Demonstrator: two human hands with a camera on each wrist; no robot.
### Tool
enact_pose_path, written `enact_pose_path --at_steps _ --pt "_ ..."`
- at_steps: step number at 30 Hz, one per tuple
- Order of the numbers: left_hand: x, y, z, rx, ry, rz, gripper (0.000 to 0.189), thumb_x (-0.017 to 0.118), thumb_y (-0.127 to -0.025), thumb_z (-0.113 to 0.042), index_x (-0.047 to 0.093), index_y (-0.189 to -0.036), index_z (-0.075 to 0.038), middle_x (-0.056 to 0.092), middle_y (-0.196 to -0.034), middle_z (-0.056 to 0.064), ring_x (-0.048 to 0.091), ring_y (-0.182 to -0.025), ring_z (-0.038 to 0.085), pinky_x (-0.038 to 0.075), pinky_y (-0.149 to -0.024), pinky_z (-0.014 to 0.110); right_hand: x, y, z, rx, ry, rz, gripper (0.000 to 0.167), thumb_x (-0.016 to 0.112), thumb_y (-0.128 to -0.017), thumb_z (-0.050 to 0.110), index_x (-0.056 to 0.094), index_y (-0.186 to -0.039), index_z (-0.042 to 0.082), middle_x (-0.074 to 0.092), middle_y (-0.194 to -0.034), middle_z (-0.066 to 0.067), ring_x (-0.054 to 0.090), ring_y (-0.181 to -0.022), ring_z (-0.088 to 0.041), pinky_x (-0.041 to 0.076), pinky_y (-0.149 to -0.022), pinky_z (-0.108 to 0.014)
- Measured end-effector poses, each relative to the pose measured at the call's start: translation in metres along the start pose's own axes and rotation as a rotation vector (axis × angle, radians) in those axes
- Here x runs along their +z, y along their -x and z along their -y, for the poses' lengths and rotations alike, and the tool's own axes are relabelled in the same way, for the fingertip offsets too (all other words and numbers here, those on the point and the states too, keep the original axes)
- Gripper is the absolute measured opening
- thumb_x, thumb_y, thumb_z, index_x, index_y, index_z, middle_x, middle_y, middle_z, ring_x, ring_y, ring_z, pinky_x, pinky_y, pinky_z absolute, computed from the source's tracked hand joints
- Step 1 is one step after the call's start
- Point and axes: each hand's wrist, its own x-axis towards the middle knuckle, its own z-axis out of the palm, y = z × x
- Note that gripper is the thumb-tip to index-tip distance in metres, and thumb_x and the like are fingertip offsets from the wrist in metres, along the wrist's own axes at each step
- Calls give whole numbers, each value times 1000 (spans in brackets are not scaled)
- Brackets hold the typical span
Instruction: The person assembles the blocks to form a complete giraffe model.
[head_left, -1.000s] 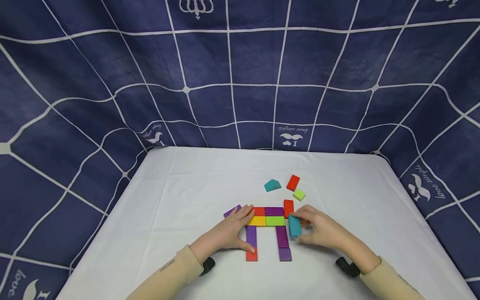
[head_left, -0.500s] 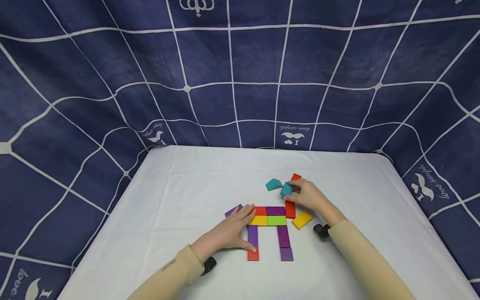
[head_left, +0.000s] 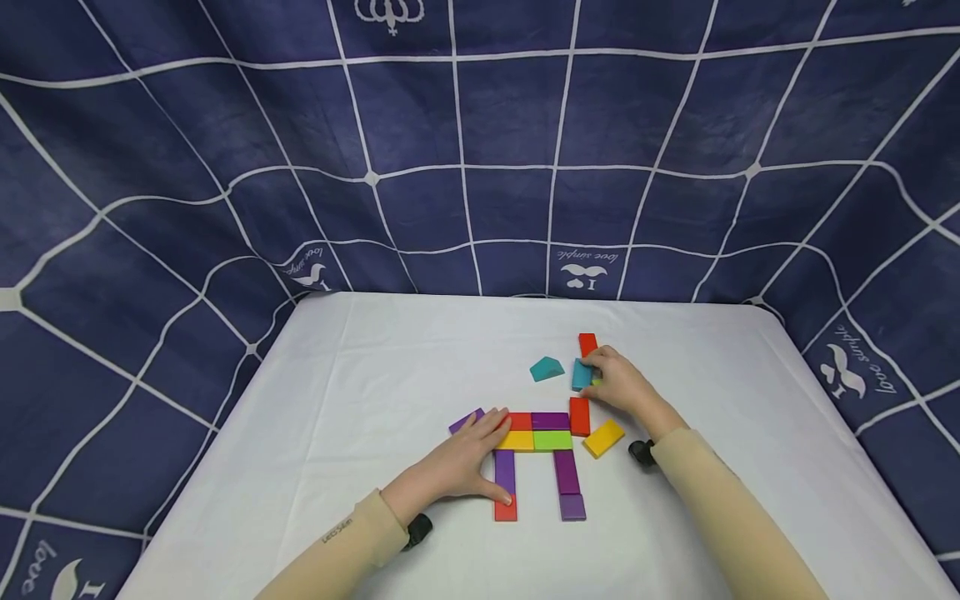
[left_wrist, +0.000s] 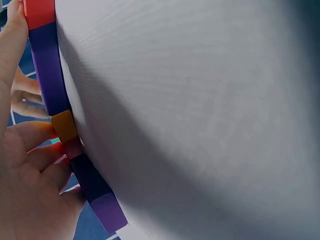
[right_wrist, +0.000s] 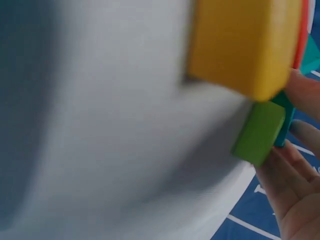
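My left hand [head_left: 467, 460] rests with spread fingers on the left part of a flat pattern of coloured blocks. Its thumb touches a red block [head_left: 506, 509] at the bottom of a purple one [head_left: 505, 472]; its fingertips lie by the yellow block [head_left: 517, 440] and a tilted purple block [left_wrist: 109, 212]. My right hand [head_left: 622, 385] pinches a teal oblong block [head_left: 581, 375] between thumb and fingers, just beyond a standing red block [head_left: 579, 417]. A small green block [right_wrist: 260, 132] sits beside the teal one, partly hidden by the right hand in the head view.
Another red block [head_left: 587, 343] lies just beyond the right fingertips. A teal five-sided block [head_left: 547, 368] is to their left. A loose yellow block [head_left: 603, 438] lies slanted near the right wrist. White cloth [head_left: 405, 350] covers the table, with a blue checked curtain [head_left: 510, 208] behind.
My right hand has carried the teal block from beside the pattern's right side to the far side of the red block. The far red block has shifted and straightened. My left hand stays put.
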Motion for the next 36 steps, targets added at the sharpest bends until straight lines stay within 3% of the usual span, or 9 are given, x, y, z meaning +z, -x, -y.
enact_pose_path --at_steps 11,18,24,29,36 --pt "-2 -1 0 -9 9 -1 112 76 -71 -65 28 -156 -11 19 -166 5 15 -154 23 16 -124 45 6 12 -11 -62 -17 -5 52 64 -95 31 55 -139 3 48 -141 -20 48 -129 -40 40 -109 -58" --pt "-2 -1 -1 -5 16 3 111 77 -71 -64 28 -156 -10 19 -166 5 15 -154 23 16 -124 45 7 16 -11 -67 -3 66 68 69 -89 43 51 -142 4 34 -159 -12 35 -143 -40 35 -112 -60" --pt "1 -1 -1 -5 15 3 112 77 -71 -64 28 -156 -10 18 -166 5 15 -154 23 16 -124 45 8 20 -11 -80 -7 104 72 68 -89 47 46 -147 10 27 -163 -4 32 -146 -38 32 -114 -60" --pt "1 -2 0 -11 18 3 113 77 -70 -65 27 -156 -11 18 -166 4 15 -154 23 17 -124 45 9 24 -9 -158 64 111 66 68 -88 50 51 -145 19 30 -162 -5 32 -145 -42 27 -114 -64" --pt "0 -2 0 -12 22 7 113 77 -70 -65 27 -156 -12 17 -166 3 14 -154 23 16 -124 45 8 28 -5 -201 90 130 68 69 -89 46 50 -145 12 34 -160 -8 33 -145 -39 22 -118 -61"
